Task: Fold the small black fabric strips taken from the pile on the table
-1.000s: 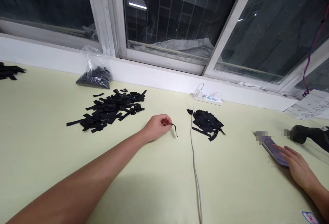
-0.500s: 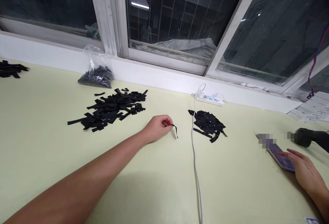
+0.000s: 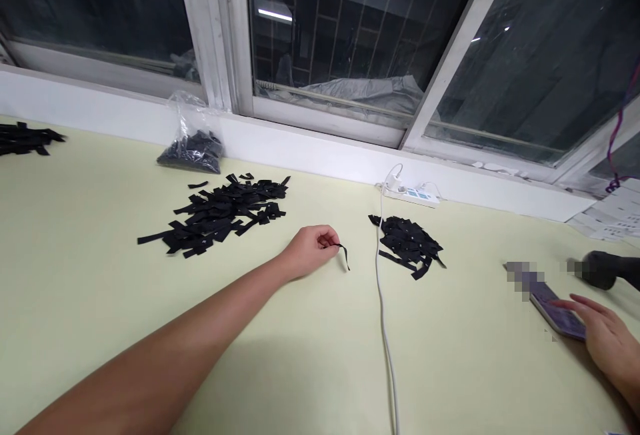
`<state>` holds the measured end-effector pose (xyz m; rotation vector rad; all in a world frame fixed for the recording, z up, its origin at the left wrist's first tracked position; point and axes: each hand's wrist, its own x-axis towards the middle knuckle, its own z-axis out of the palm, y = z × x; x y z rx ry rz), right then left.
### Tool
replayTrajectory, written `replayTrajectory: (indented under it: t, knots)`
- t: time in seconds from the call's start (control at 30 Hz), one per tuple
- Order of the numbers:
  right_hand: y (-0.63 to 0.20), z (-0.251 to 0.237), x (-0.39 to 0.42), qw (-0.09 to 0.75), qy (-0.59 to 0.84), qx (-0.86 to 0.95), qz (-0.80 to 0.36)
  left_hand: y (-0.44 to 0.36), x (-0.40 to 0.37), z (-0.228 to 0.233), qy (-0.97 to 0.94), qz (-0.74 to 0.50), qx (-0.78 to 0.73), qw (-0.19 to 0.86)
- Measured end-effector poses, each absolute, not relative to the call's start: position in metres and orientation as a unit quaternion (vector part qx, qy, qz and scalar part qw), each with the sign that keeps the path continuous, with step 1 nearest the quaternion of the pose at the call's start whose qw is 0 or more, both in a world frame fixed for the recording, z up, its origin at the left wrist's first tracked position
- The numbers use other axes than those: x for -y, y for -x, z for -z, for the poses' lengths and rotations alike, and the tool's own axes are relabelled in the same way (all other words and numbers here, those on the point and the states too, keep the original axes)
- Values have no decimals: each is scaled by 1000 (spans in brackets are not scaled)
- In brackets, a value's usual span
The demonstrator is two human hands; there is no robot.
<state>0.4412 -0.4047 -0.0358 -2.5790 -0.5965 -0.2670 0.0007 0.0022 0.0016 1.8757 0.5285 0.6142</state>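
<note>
A black strip (image 3: 344, 255) hangs bent from the fingertips of the left hand (image 3: 311, 250), which rests on the pale yellow table (image 3: 280, 355) near its middle with the forearm stretched across from the near left. The hand is curled, thumb and forefinger pinching one end of the strip, while the free end droops down to the right and touches or nearly touches the tabletop. Just right of the strip a white cable (image 3: 383, 302) runs from the near edge up to a white power strip (image 3: 413, 194) at the foot of the window wall. Right of the cable lies a small pile of black strips (image 3: 407, 243); to the far left of the hand lies a larger, looser pile (image 3: 220, 214), and behind it a clear plastic bag (image 3: 193, 145) of dark pieces leans against the sill. The right hand (image 3: 607, 338) lies at the right edge, fingers spread flat, fingertips touching a phone (image 3: 557, 312) on the table. A dark object (image 3: 605, 270) lies just beyond the phone.
</note>
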Motion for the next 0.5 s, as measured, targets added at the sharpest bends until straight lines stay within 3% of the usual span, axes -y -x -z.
replayTrajectory:
  t: [0.5]
  knots:
    - [-444,36,406,278,937,193,91,-1,-5,3,-787,-262,-216,514]
